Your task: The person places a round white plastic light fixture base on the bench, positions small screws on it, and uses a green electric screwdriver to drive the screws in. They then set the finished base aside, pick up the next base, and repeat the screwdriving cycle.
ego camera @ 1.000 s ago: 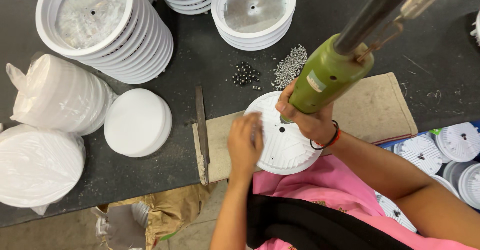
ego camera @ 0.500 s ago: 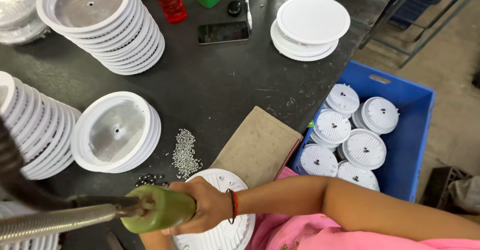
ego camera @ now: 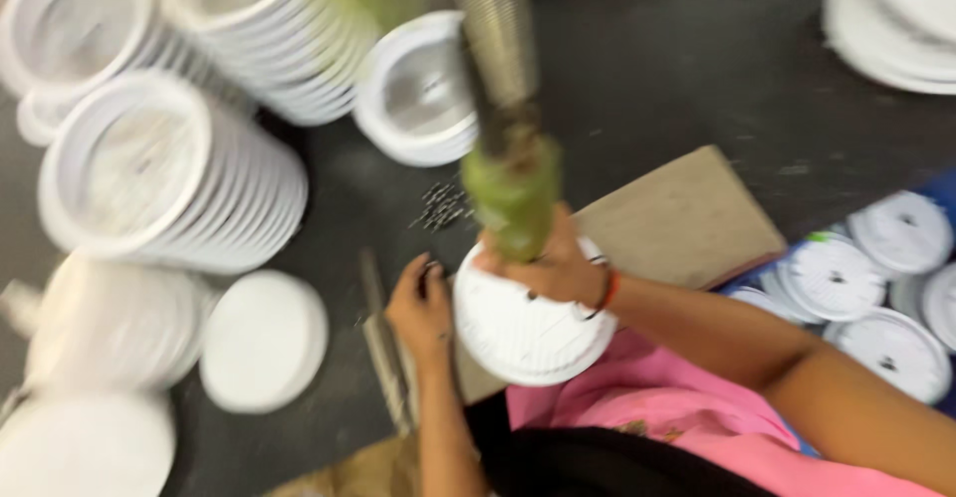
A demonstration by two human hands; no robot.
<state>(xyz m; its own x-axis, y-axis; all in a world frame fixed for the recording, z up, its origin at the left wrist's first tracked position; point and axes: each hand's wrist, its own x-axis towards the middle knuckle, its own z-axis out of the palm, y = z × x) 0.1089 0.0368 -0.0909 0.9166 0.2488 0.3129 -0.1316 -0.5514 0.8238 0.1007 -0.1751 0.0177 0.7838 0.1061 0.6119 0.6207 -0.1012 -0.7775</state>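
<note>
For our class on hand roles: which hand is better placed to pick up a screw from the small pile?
Probably the left hand: it is free beside the white disc, nearer the screws; the right hand grips the green driver.

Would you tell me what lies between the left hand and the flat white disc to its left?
In the head view, a long narrow metal strip lies on the dark table between the left hand and the white disc.
</note>
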